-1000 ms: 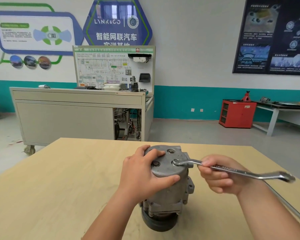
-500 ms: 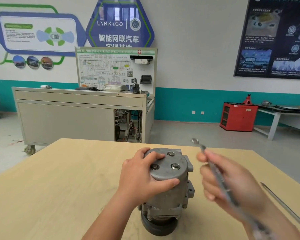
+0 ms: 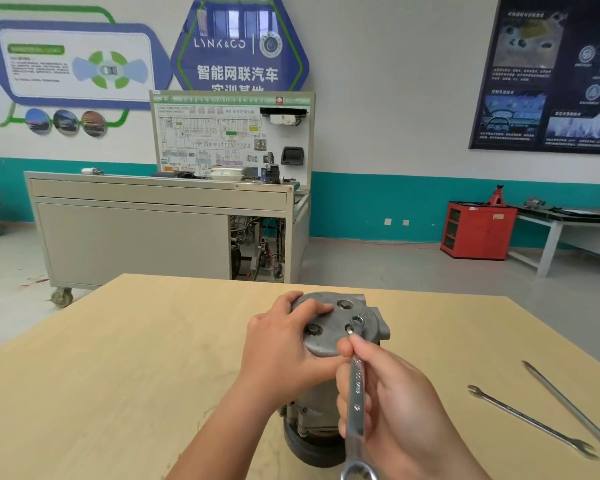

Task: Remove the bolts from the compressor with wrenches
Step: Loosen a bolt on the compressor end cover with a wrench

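A grey metal compressor (image 3: 329, 382) stands upright on the wooden table (image 3: 125, 368), its flat end plate facing up. Three bolts show on the plate: one at the back (image 3: 344, 304), one at the left (image 3: 313, 329) and one at the right (image 3: 352, 328). My left hand (image 3: 284, 344) grips the plate's left rim and side. My right hand (image 3: 388, 407) holds a silver combination wrench (image 3: 356, 393) by its shaft, pointing away from me. The wrench's far ring end sits at the right bolt.
Two long slim silver tools lie on the table at the right: an open-ended wrench (image 3: 530, 420) and a longer bar (image 3: 575, 410). Beyond the table stand a grey wheeled training bench (image 3: 160, 230) and a red cabinet (image 3: 475, 230).
My right hand lifted the wrench off the right bolt, swung it round through the air, and now sets its ring end back at that bolt from the near side. My left hand stayed put.
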Available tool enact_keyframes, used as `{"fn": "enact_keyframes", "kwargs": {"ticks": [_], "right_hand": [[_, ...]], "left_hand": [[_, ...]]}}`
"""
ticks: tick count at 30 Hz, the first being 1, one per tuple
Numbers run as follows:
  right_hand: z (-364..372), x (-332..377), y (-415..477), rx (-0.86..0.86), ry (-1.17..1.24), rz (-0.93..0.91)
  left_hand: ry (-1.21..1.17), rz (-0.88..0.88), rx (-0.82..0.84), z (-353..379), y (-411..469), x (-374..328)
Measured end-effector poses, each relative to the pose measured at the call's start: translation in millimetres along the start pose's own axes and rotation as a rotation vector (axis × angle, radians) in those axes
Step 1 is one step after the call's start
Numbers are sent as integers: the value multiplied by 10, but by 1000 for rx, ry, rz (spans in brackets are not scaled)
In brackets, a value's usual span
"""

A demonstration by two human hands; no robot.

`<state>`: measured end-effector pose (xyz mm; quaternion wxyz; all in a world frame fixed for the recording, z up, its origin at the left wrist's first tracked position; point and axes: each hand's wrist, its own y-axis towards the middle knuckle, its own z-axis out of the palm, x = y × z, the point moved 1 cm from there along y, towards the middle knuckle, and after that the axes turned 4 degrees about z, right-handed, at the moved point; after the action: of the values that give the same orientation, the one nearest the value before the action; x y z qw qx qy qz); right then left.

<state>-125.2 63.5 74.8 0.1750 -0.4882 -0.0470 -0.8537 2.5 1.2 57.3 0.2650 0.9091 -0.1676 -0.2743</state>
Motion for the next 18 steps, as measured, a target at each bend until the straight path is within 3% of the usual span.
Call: {"fn": "enact_keyframes", "kwargs": {"ticks": [10, 15, 18], "right_hand": [[-7, -56, 7, 27, -31, -9], [-242, 149, 1, 118, -353, -12], [-526, 527, -8, 207, -710, 50]], "left_hand": [[6, 14, -29, 24, 5, -14], [10, 10, -35, 37, 5, 0], [14, 8, -21, 34, -2, 33]]}}
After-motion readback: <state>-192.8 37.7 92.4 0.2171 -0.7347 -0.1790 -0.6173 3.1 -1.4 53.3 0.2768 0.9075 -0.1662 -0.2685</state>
